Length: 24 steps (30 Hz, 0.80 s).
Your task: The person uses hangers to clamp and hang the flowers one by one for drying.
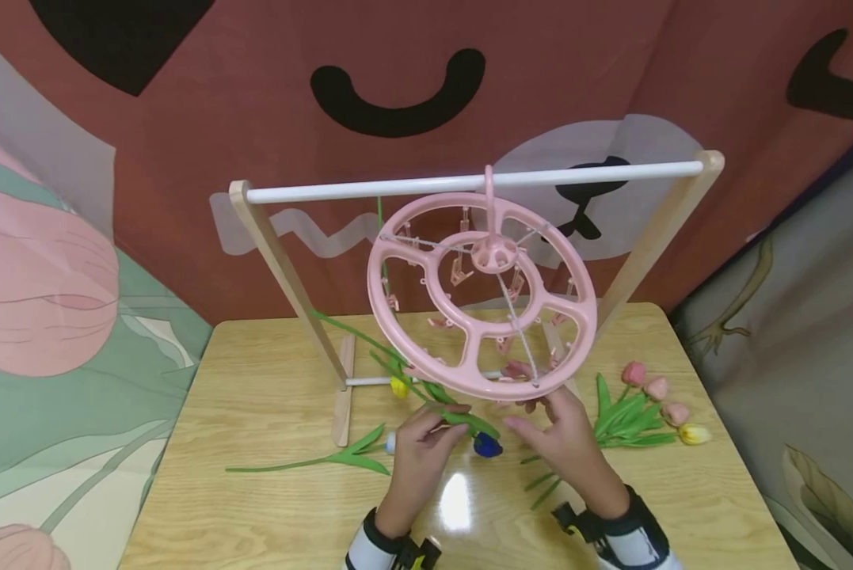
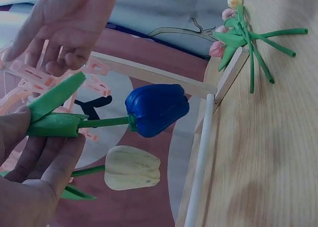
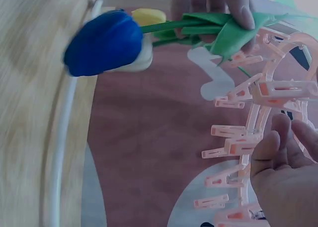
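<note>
The left hand [image 1: 420, 451] pinches the green leaves and stem of a blue tulip [image 1: 487, 445], whose bloom hangs below the pink round clip hanger [image 1: 481, 380]. In the left wrist view the blue bloom [image 2: 157, 110] points away from the fingers, with a white tulip [image 2: 132, 168] beneath it. The right hand [image 1: 569, 439] is raised at the hanger's near edge; in the right wrist view its fingers are loosely bent beside the pink clips [image 3: 283, 92], and whether it touches one cannot be told. A yellow tulip [image 1: 399, 386] hangs left of the blue one.
The hanger hooks over the white bar [image 1: 369, 188] of a wooden stand. Several pink and yellow tulips [image 1: 633, 419] lie at the table's right. Another stem with leaves [image 1: 348, 457] lies at the left, its white bloom partly hidden by the left hand. A patterned cloth [image 1: 255, 95] hangs behind.
</note>
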Each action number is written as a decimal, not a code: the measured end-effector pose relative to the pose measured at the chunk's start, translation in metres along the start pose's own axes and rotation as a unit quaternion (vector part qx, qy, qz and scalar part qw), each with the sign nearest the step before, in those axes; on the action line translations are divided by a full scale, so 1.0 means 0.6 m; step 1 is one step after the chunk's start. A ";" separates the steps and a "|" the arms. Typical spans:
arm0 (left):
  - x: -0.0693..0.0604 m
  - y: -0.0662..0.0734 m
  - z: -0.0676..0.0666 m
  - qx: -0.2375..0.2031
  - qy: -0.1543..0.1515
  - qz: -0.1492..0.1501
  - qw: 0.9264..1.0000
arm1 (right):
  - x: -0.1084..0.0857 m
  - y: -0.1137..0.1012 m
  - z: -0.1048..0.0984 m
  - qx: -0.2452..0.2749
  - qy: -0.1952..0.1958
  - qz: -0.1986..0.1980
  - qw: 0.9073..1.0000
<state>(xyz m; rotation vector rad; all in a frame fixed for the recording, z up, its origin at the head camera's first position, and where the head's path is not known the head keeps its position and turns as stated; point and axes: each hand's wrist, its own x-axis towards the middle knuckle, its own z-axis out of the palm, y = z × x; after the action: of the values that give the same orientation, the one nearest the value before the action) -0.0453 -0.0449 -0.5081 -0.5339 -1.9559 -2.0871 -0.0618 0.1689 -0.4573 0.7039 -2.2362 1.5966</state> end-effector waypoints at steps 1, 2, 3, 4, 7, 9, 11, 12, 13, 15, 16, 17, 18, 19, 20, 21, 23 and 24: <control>0.001 -0.001 0.002 0.005 -0.001 0.007 1.000 | 0.003 -0.001 0.001 0.019 -0.002 0.001 1.000; 0.002 -0.001 0.003 0.006 -0.002 0.012 1.000 | 0.007 -0.001 0.003 0.035 -0.003 0.000 0.999; 0.003 -0.002 0.004 0.003 -0.003 0.011 1.000 | 0.010 0.000 0.005 0.049 -0.005 -0.005 0.999; 0.004 -0.002 0.006 0.002 -0.003 0.009 1.000 | 0.013 0.001 0.007 0.063 -0.006 -0.011 0.998; 0.005 -0.003 0.009 0.000 -0.002 0.004 1.000 | 0.018 0.004 0.011 0.103 -0.009 -0.012 0.995; 0.006 -0.004 0.011 -0.006 0.000 -0.005 1.000 | 0.019 0.003 0.012 0.127 -0.008 -0.004 0.992; 0.006 -0.005 0.014 -0.006 0.004 -0.015 1.000 | 0.017 0.001 0.013 0.154 -0.006 0.014 0.988; 0.007 -0.006 0.015 -0.007 0.006 -0.021 1.000 | 0.016 0.000 0.014 0.170 -0.006 0.022 0.985; 0.007 -0.006 0.016 -0.007 0.008 -0.029 1.000 | 0.016 -0.001 0.015 0.183 -0.005 0.028 0.983; 0.008 -0.007 0.018 -0.006 0.010 -0.038 0.999 | 0.014 -0.004 0.017 0.208 -0.003 0.039 0.977; 0.009 -0.007 0.018 -0.004 0.010 -0.042 0.999 | 0.013 -0.005 0.018 0.214 -0.001 0.042 0.976; 0.009 -0.008 0.019 -0.002 0.011 -0.044 0.999 | 0.013 -0.006 0.020 0.221 0.001 0.045 0.974; 0.010 -0.009 0.019 0.001 0.010 -0.042 0.999 | 0.013 -0.006 0.021 0.226 0.003 0.045 0.973; 0.010 -0.009 0.020 0.005 0.009 -0.043 0.999 | 0.012 -0.006 0.022 0.228 0.006 0.047 0.972; 0.011 -0.011 0.019 0.007 0.007 -0.043 0.999 | 0.012 -0.007 0.023 0.229 0.009 0.051 0.972; 0.011 -0.012 0.020 0.010 0.005 -0.043 0.999 | 0.012 -0.007 0.024 0.232 0.012 0.052 0.971; 0.011 -0.014 0.020 0.013 0.001 -0.044 0.999 | 0.013 -0.008 0.025 0.235 0.017 0.055 0.970; 0.011 -0.015 0.021 0.013 -0.001 -0.045 0.999 | 0.013 -0.008 0.025 0.236 0.018 0.054 0.970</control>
<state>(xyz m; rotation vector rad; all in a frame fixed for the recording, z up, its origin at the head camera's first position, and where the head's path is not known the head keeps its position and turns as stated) -0.0537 -0.0313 -0.5130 -0.4505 -2.0403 -2.1117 -0.0650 0.1516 -0.4546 0.6665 -1.9073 2.2101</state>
